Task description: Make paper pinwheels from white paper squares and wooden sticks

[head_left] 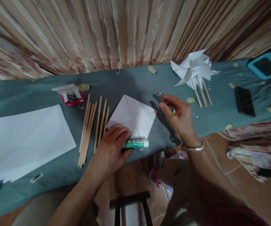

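Note:
A square of white paper (143,117) with fold lines lies on the cloth, one flap turned inward at its left. Over its lower left edge rests my left hand (113,142), curled around a green glue stick (136,143) with a white end pointing right. My right hand (176,114), with a bangle (193,147) at the wrist, is just right of the paper's right corner. Its thumb and forefinger come together in a pinch; anything between them is too small to make out.
Wooden sticks (88,128) lie left of the paper, beside an open red box (73,97) and a stack of white sheets (29,138). White paper pinwheels (192,69) on sticks, a phone (244,101) and a blue-framed device (267,66) are at right. A curtain (116,34) hangs behind.

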A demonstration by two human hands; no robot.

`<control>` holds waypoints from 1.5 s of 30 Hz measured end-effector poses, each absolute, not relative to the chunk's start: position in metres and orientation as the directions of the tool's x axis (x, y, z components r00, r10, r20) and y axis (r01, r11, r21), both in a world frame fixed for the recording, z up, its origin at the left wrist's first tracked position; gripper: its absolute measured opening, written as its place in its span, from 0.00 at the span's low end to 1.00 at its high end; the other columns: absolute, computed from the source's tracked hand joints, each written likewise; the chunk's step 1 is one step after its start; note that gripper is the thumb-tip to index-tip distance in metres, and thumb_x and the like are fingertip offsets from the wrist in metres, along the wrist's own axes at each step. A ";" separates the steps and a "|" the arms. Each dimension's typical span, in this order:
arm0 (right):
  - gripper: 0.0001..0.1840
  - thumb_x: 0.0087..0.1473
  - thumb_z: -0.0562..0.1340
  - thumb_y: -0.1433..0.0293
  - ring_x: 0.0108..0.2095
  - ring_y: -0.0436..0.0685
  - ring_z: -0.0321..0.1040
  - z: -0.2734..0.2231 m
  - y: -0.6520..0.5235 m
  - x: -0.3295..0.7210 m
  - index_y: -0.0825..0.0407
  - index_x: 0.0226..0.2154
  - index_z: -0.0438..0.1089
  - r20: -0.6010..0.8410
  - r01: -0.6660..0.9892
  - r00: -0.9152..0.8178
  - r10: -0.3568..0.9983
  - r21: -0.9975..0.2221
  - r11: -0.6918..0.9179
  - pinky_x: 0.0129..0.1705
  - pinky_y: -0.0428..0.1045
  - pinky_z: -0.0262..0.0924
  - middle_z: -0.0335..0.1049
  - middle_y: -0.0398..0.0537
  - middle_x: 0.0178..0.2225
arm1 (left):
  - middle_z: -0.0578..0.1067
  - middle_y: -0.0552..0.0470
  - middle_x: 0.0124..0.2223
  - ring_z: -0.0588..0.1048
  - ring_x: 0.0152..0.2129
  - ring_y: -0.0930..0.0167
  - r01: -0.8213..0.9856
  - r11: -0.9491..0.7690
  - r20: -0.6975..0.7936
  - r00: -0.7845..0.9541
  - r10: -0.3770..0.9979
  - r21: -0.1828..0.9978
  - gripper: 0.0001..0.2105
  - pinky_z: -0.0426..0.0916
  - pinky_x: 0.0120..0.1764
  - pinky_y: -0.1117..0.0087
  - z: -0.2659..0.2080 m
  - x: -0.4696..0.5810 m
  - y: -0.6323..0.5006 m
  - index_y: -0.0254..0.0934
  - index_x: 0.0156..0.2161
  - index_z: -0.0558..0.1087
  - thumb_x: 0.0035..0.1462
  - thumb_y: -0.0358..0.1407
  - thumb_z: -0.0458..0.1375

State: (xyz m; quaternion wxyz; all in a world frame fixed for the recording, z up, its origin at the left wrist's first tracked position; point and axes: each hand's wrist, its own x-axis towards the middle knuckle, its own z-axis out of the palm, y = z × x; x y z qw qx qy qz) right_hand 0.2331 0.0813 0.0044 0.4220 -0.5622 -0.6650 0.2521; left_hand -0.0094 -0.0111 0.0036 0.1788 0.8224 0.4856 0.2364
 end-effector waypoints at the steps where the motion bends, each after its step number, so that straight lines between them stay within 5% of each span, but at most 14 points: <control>1: 0.15 0.54 0.64 0.61 0.43 0.57 0.72 0.009 0.076 0.230 0.47 0.44 0.75 0.302 0.543 -0.051 0.952 -0.792 0.281 0.49 0.57 0.66 0.75 0.49 0.44 | 0.75 0.42 0.47 0.71 0.46 0.58 0.715 -0.462 0.213 0.415 0.884 0.525 0.16 0.70 0.51 0.52 0.004 -0.011 -0.011 0.31 0.45 0.72 0.50 0.29 0.64; 9: 0.19 0.53 0.66 0.59 0.46 0.59 0.72 0.017 0.041 0.206 0.53 0.43 0.75 0.142 0.471 -0.514 0.846 -0.778 0.416 0.50 0.54 0.66 0.77 0.52 0.44 | 0.76 0.41 0.46 0.72 0.45 0.59 0.717 -0.453 0.220 0.400 0.890 0.529 0.15 0.71 0.50 0.53 0.004 -0.022 -0.015 0.30 0.45 0.75 0.50 0.28 0.63; 12: 0.25 0.48 0.69 0.57 0.51 0.63 0.69 0.011 0.032 0.202 0.55 0.45 0.74 0.130 0.484 -0.654 0.745 -0.685 0.544 0.54 0.57 0.63 0.73 0.57 0.49 | 0.76 0.42 0.45 0.73 0.44 0.60 0.718 -0.451 0.221 0.397 0.891 0.530 0.12 0.71 0.49 0.55 0.003 -0.025 -0.017 0.31 0.44 0.76 0.52 0.28 0.61; 14: 0.21 0.51 0.68 0.60 0.55 0.65 0.65 0.009 0.025 0.200 0.55 0.45 0.74 0.130 0.507 -0.688 0.714 -0.617 0.602 0.58 0.60 0.59 0.70 0.58 0.53 | 0.77 0.42 0.45 0.74 0.43 0.60 0.715 -0.438 0.218 0.384 0.897 0.545 0.10 0.71 0.48 0.56 0.003 -0.026 -0.019 0.32 0.43 0.76 0.53 0.28 0.61; 17: 0.14 0.56 0.64 0.67 0.57 0.63 0.64 0.012 0.016 0.198 0.54 0.45 0.73 0.143 0.507 -0.677 0.722 -0.620 0.598 0.59 0.59 0.57 0.68 0.57 0.55 | 0.78 0.43 0.45 0.76 0.42 0.62 0.700 -0.375 0.205 0.317 0.926 0.609 0.10 0.72 0.47 0.59 0.003 -0.024 -0.023 0.33 0.43 0.76 0.55 0.31 0.61; 22: 0.15 0.56 0.64 0.63 0.40 0.56 0.74 0.025 0.015 0.209 0.51 0.45 0.74 0.014 0.455 -0.604 0.797 -0.814 0.360 0.43 0.50 0.67 0.77 0.48 0.43 | 0.81 0.46 0.42 0.79 0.38 0.65 0.573 -0.201 0.103 0.199 0.974 0.794 0.13 0.73 0.44 0.65 0.010 -0.022 -0.027 0.36 0.45 0.77 0.55 0.38 0.61; 26: 0.17 0.50 0.68 0.61 0.35 0.54 0.74 0.025 0.027 0.225 0.52 0.41 0.77 -0.045 0.372 -0.518 0.854 -0.911 0.178 0.40 0.49 0.68 0.79 0.47 0.38 | 0.81 0.48 0.43 0.79 0.37 0.65 0.509 -0.040 0.015 0.051 0.999 0.860 0.15 0.72 0.44 0.64 0.018 -0.027 -0.022 0.39 0.43 0.78 0.50 0.41 0.63; 31: 0.17 0.41 0.73 0.63 0.33 0.51 0.74 0.019 0.039 0.230 0.48 0.36 0.79 -0.084 0.073 -0.471 0.878 -0.996 -0.057 0.41 0.48 0.70 0.80 0.43 0.35 | 0.80 0.49 0.41 0.77 0.33 0.69 0.081 0.163 -0.158 -0.064 0.985 0.983 0.18 0.71 0.38 0.68 0.025 -0.015 -0.016 0.38 0.43 0.76 0.45 0.40 0.66; 37: 0.17 0.36 0.76 0.65 0.31 0.47 0.74 0.017 0.037 0.214 0.45 0.34 0.80 -0.193 -0.138 -0.481 0.855 -0.947 -0.291 0.39 0.44 0.70 0.80 0.40 0.33 | 0.76 0.54 0.29 0.71 0.27 0.74 -0.421 0.292 -0.320 0.004 0.948 0.859 0.15 0.65 0.32 0.73 0.023 0.026 -0.019 0.36 0.36 0.77 0.37 0.30 0.63; 40: 0.17 0.37 0.75 0.64 0.32 0.48 0.75 0.021 0.039 0.216 0.44 0.34 0.80 -0.195 -0.187 -0.405 0.893 -0.939 -0.289 0.41 0.45 0.70 0.80 0.41 0.35 | 0.76 0.54 0.33 0.70 0.28 0.74 -0.384 0.278 -0.295 0.017 0.955 0.880 0.14 0.63 0.33 0.74 0.019 0.039 -0.021 0.36 0.35 0.76 0.37 0.30 0.61; 45: 0.18 0.40 0.74 0.64 0.35 0.51 0.74 0.027 0.054 0.229 0.47 0.38 0.79 -0.137 -0.082 -0.244 0.960 -0.984 -0.161 0.44 0.49 0.69 0.79 0.44 0.39 | 0.76 0.53 0.29 0.71 0.28 0.71 0.016 0.101 -0.102 0.097 0.990 0.995 0.04 0.64 0.36 0.70 0.011 0.048 -0.025 0.37 0.29 0.76 0.46 0.33 0.60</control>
